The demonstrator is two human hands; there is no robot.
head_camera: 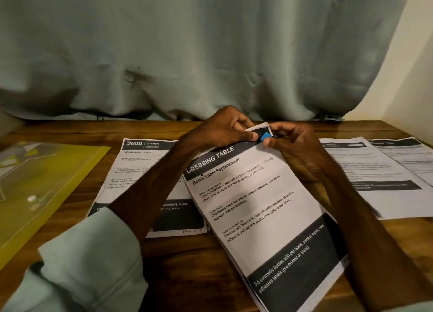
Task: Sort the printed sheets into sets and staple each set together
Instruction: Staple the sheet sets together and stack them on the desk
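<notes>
A set of printed sheets headed "DRESSING TABLE" (260, 208) lies tilted across the middle of the wooden table (178, 250). My left hand (220, 129) pinches its top right corner between thumb and fingers. My right hand (290, 138) holds a small blue object (265, 137) against that same corner; whether it is a stapler or a clip I cannot tell. Under my left forearm lies another stack headed "3800 KITCHEN" (138, 164). More printed sheets (379, 175) lie spread at the right.
A yellow plastic folder (39, 182) lies at the table's left edge. A pale green curtain (199, 53) hangs along the table's far side, and a cream wall (412, 77) stands at the right.
</notes>
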